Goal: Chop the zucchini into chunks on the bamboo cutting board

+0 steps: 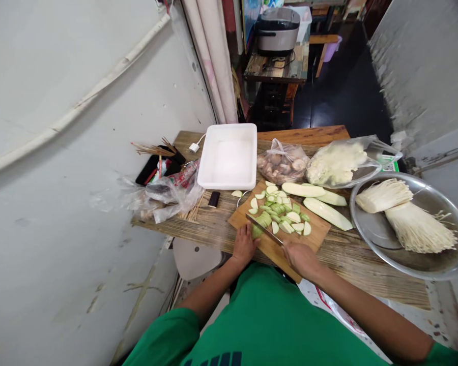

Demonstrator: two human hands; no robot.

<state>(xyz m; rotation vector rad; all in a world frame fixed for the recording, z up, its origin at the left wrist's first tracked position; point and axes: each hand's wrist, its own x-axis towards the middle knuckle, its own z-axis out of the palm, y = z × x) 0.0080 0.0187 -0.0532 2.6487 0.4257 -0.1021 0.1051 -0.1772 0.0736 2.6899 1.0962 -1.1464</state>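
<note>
My right hand (pixel 301 256) is closed round the handle of a knife (pixel 265 229) whose blade lies across a wooden cutting board (pixel 320 231). My left hand (pixel 244 245) is curled over a green vegetable piece (pixel 256 231) at the board's near left, right beside the blade. Several pale green slices (pixel 280 208) are piled in the middle of the board. Peeled long vegetable halves (pixel 303 190) lie at the board's far right edge.
A white square tray (pixel 228 156) stands behind the board. Bags of mushrooms (pixel 282 162) and enoki (pixel 338 163) sit beyond. A metal bowl (pixel 377 236) with enoki bundles is at the right. Skewers and plastic bags (pixel 164 190) clutter the left by the wall.
</note>
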